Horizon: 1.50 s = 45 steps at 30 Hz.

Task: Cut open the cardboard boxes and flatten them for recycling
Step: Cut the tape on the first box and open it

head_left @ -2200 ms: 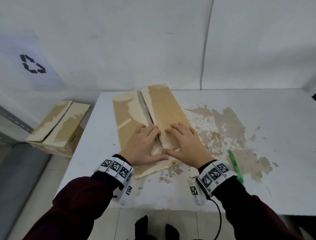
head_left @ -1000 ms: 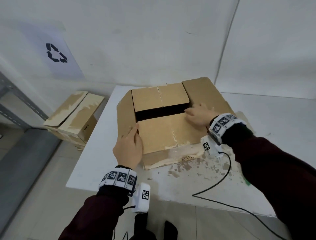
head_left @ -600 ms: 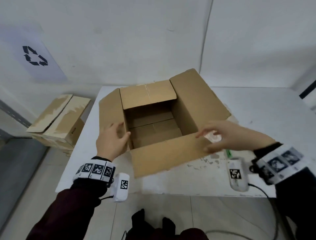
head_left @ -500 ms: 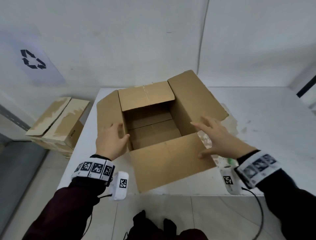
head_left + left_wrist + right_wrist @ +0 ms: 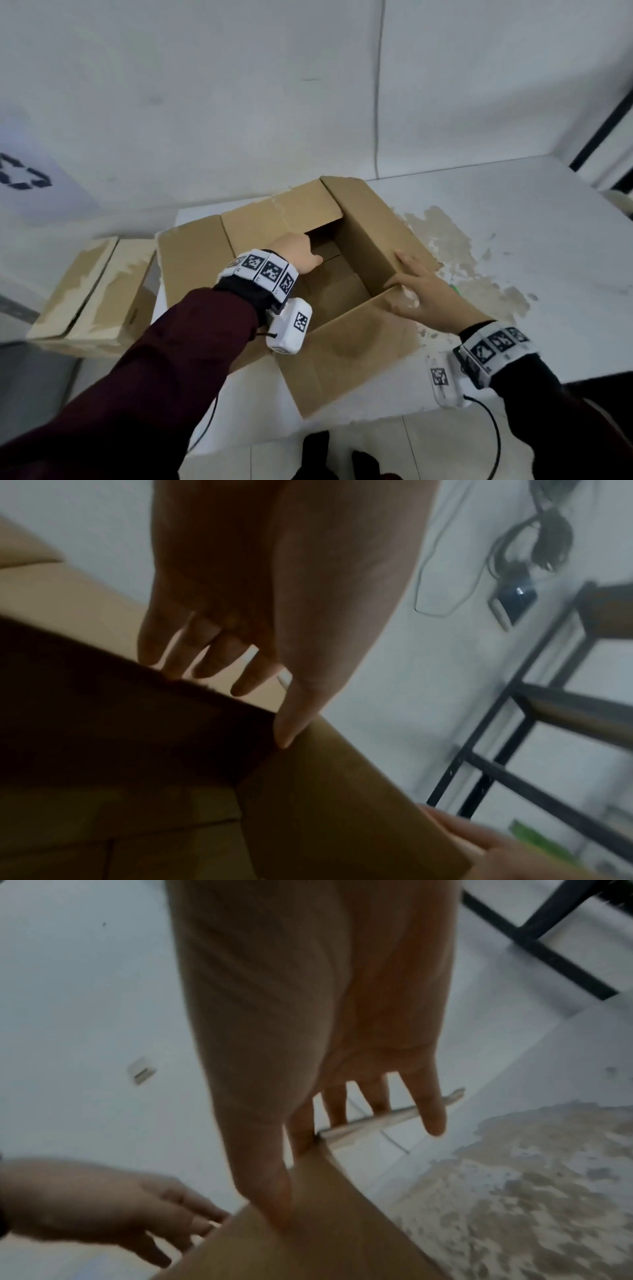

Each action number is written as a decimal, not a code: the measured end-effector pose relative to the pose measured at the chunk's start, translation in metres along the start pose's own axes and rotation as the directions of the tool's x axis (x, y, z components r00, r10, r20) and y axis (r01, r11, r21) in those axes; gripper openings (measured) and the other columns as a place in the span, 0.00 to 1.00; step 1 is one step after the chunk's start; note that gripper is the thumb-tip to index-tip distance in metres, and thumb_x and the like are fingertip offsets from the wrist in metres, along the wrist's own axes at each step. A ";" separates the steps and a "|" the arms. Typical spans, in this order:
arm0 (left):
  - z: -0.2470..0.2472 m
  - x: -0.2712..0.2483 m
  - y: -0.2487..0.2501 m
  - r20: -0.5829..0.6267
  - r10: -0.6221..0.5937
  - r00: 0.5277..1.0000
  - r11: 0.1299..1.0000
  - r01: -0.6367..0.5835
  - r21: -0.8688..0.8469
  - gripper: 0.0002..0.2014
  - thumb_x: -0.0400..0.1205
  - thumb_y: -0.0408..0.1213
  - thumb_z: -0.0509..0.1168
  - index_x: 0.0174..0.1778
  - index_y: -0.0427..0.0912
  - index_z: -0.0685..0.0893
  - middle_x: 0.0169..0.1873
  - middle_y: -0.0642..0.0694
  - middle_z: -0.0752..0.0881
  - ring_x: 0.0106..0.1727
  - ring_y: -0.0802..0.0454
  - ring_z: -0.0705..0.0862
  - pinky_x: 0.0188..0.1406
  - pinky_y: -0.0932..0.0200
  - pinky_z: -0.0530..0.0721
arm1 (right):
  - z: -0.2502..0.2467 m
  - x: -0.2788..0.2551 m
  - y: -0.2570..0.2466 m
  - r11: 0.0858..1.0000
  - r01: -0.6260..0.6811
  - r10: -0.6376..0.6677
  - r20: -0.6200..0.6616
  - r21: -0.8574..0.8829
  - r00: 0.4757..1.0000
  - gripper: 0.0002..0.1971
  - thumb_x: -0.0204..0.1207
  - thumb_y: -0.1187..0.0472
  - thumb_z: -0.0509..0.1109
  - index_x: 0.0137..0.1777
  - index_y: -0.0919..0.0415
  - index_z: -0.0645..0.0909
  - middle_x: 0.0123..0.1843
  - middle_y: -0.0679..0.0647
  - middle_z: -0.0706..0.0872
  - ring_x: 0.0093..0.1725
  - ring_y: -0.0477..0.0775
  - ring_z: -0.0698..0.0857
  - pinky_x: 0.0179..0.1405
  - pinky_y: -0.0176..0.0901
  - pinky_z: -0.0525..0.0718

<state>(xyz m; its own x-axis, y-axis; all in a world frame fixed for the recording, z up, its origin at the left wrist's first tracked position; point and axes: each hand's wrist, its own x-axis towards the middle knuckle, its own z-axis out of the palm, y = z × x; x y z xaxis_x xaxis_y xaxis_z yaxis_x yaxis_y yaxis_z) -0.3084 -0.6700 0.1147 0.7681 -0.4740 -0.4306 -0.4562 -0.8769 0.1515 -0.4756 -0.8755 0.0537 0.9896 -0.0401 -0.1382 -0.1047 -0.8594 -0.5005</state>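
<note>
Open box [image 5: 346, 353] centre frame, long axis upper-left to lower-right. Left hand [image 5: 297, 253] reaches inside, fingers loose, holding nothing; right hand [image 5: 423, 297] flat on right corner.

Brown cardboard box [image 5: 346, 346]; white table [image 5: 548, 219], tan patches; maroon sleeves [image 5: 191, 349].

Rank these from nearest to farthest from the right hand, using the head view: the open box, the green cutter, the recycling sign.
1. Open box: the right hand touches its right corner.
2. Green cutter: just right of the hand, mostly hidden.
3. Recycling sign: far left, on the wall.
</note>
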 end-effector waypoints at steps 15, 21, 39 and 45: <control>-0.044 0.064 -0.025 -0.165 0.432 0.887 0.836 -0.326 0.441 0.33 0.77 0.28 0.61 0.79 0.50 0.62 0.62 0.43 0.77 0.55 0.41 0.81 0.47 0.49 0.80 | -0.023 0.009 -0.028 0.963 -0.242 0.242 0.014 0.120 0.970 0.36 0.73 0.51 0.74 0.79 0.42 0.61 0.81 0.38 0.62 0.74 0.47 0.71 0.74 0.44 0.69; -0.075 0.083 -0.042 -0.323 0.478 0.817 0.744 -0.182 0.642 0.34 0.81 0.28 0.61 0.82 0.52 0.59 0.81 0.35 0.57 0.81 0.35 0.56 0.75 0.40 0.64 | -0.028 0.015 -0.036 0.948 -0.292 0.289 0.047 0.124 0.956 0.36 0.72 0.54 0.76 0.77 0.45 0.63 0.78 0.38 0.64 0.73 0.47 0.71 0.72 0.45 0.70; -0.047 0.176 -0.049 -0.125 0.100 0.987 0.994 -0.094 0.053 0.21 0.83 0.30 0.57 0.74 0.36 0.69 0.66 0.32 0.79 0.64 0.34 0.79 0.61 0.45 0.79 | 0.032 0.007 -0.047 0.692 -0.409 0.706 -0.441 0.595 0.554 0.42 0.69 0.60 0.77 0.79 0.56 0.57 0.75 0.52 0.64 0.75 0.53 0.66 0.73 0.56 0.71; -0.039 0.100 0.001 -0.144 0.284 0.948 0.954 -0.294 -0.056 0.30 0.84 0.50 0.60 0.79 0.38 0.65 0.75 0.35 0.71 0.74 0.38 0.71 0.73 0.44 0.71 | 0.035 0.005 -0.039 0.607 -0.416 0.678 -0.167 0.677 0.716 0.14 0.78 0.50 0.68 0.53 0.60 0.80 0.49 0.52 0.86 0.52 0.49 0.83 0.45 0.38 0.79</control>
<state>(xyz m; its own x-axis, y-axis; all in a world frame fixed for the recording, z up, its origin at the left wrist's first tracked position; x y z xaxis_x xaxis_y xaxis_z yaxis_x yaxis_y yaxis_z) -0.2149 -0.7210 0.1063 0.6634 -0.7098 -0.2367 -0.6361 -0.7016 0.3210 -0.4698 -0.8241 0.0426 0.6537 -0.6968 -0.2952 -0.5424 -0.1594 -0.8249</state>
